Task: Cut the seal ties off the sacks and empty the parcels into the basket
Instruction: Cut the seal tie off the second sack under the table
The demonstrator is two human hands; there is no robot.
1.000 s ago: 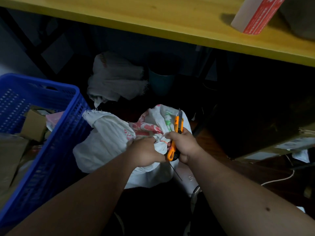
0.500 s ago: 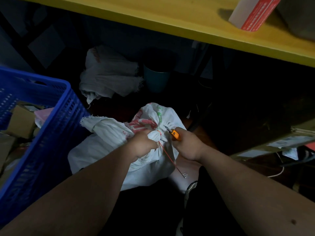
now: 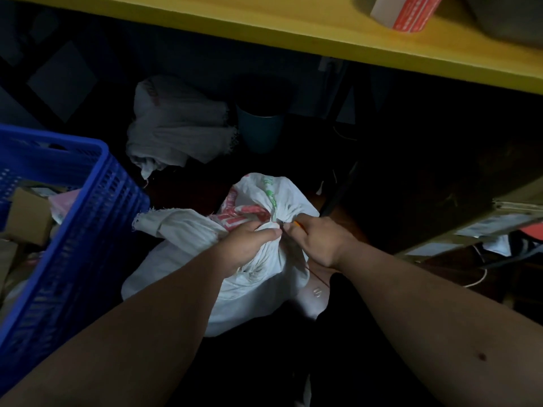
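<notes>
**Head view: both hands at the neck of a tied sack**

Head camera looks down under a yellow shelf point(image 3: 264, 30) at a white woven sack point(image 3: 264, 289) with red and green print, sitting on the dark floor just right of a blue plastic basket point(image 3: 88, 230). The left hand point(image 3: 249, 245) grips the gathered neck of the sack, fingers curled round the bunched cloth. The right hand point(image 3: 320, 242) is curled round an orange-handled cutter point(image 3: 297, 223), of which only a sliver shows, its tip at the neck, right beside the left thumb. A thin red seal tie point(image 3: 318, 279) trails down from the neck below the right wrist. Cardboard parcels point(image 3: 26, 215) lie in the basket. Behind, a second crumpled white sack point(image 3: 176, 127) lies beside a dark teal bucket point(image 3: 260, 130). A red-and-white box point(image 3: 408, 10) sits on the shelf.
</notes>
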